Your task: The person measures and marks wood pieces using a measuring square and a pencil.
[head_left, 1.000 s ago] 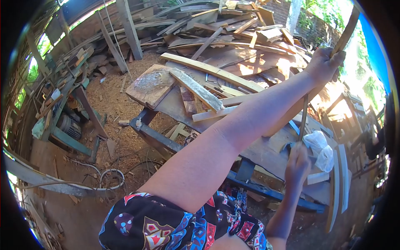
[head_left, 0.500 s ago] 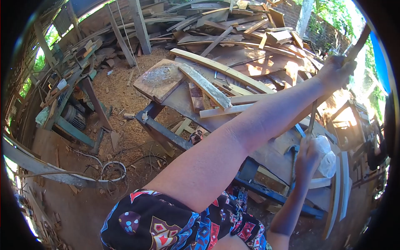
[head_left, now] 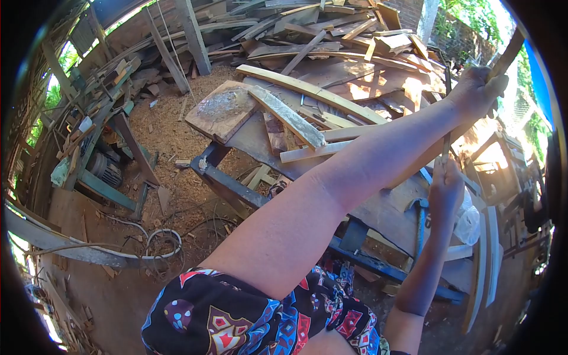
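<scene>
My left hand [head_left: 478, 92] is stretched out to the upper right, its fingers closed round a long wooden strip [head_left: 510, 54]. The strip slants down behind my forearm. Below it, my right hand [head_left: 447, 180] is closed round the lower end of a thin, dark, rod-like tool [head_left: 447, 145]. This tool runs upward behind my left forearm, and its tip shows above the arm. Its exact kind cannot be made out. A hammer with a blue handle [head_left: 420, 228] lies on the workbench [head_left: 378, 213] beside my right forearm. A clear plastic bag [head_left: 468, 223] sits just behind that wrist.
Several boards and a thick wood block [head_left: 222, 109] lie on the bench's far end. A big heap of scrap planks [head_left: 331, 44] fills the back. At left are a motor [head_left: 106, 170], a white hose [head_left: 177, 238] and sawdust-covered ground [head_left: 160, 127]. Pale strips [head_left: 491, 254] lean at right.
My right hand has moved upward with the dark tool, whose tip now shows above my left forearm. More of the hammer is uncovered. The left hand keeps its hold, nearly still.
</scene>
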A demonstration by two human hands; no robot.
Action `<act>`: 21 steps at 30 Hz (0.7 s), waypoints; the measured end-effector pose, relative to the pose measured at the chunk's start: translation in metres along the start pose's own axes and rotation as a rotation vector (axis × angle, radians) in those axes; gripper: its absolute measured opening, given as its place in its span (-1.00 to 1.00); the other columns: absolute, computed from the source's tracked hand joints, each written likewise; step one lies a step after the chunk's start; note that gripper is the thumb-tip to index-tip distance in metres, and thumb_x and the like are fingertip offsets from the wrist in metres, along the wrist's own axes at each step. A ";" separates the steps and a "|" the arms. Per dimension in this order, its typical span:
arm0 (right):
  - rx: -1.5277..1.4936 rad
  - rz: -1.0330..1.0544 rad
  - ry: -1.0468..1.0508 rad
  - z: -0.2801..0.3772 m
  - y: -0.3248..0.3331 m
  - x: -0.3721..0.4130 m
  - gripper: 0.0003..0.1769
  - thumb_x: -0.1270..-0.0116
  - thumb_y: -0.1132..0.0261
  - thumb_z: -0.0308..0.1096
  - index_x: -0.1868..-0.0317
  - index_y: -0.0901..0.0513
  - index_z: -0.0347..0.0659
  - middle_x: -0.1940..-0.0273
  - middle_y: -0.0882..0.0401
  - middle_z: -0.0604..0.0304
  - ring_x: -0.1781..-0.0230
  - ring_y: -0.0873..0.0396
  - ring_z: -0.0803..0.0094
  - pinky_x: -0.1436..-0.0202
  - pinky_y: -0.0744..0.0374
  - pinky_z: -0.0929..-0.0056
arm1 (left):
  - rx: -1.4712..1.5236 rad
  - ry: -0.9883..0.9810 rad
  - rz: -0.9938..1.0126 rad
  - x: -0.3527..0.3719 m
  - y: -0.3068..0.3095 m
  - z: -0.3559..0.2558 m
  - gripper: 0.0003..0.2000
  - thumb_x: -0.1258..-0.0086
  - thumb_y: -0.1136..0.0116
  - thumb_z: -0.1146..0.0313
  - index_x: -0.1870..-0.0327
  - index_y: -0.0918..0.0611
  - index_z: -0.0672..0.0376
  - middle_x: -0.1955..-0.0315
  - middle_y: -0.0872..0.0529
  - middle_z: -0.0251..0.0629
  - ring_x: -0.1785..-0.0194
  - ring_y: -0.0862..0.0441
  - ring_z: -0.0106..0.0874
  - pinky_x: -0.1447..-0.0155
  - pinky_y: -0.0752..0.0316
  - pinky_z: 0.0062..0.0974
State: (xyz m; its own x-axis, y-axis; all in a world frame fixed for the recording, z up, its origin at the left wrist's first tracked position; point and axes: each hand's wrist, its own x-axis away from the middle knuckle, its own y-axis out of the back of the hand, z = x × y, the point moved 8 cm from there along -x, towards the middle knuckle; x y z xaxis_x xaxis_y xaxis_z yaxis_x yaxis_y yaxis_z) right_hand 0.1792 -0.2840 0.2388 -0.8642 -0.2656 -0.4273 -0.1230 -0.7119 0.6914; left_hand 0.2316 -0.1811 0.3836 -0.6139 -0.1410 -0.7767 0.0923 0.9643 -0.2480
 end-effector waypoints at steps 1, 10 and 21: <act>0.021 -0.032 0.055 -0.002 0.001 0.013 -0.75 -0.39 -0.09 -0.28 0.36 -0.49 -0.29 0.53 -0.50 -0.11 0.51 -0.51 -0.03 0.39 -0.41 0.14 | -0.014 0.003 -0.008 -0.002 0.003 0.002 -0.61 -0.38 -0.09 0.05 0.44 -0.56 0.26 0.72 -0.56 -0.30 0.72 -0.51 -0.55 0.62 -0.42 -0.57; 0.044 -0.026 0.029 -0.015 0.003 0.036 -0.72 -0.44 -0.09 -0.26 0.33 -0.49 -0.31 0.64 -0.35 0.08 0.62 -0.38 0.44 0.49 -0.36 0.37 | -0.059 -0.281 -0.083 -0.024 0.004 0.018 -0.73 -0.32 -0.14 0.20 0.47 -0.58 0.23 0.66 -0.59 -0.27 0.65 -0.55 -0.49 0.56 -0.45 -0.46; -0.007 -0.209 0.369 -0.017 -0.008 0.077 -0.77 -0.43 -0.09 -0.31 0.33 -0.52 -0.28 0.65 -0.35 0.26 0.69 -0.31 0.58 0.61 -0.26 0.54 | -0.001 0.065 -0.190 -0.026 0.039 0.038 -0.69 -0.25 -0.07 0.24 0.53 -0.58 0.37 0.71 -0.59 -0.16 0.67 -0.59 -0.40 0.55 -0.52 -0.42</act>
State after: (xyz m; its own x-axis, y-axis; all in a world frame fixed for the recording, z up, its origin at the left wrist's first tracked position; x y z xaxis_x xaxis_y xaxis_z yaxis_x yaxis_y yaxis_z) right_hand 0.1220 -0.3102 0.1907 -0.5880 -0.3293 -0.7388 -0.2726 -0.7793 0.5643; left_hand 0.2810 -0.1480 0.3723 -0.6699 -0.3058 -0.6766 -0.0309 0.9219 -0.3861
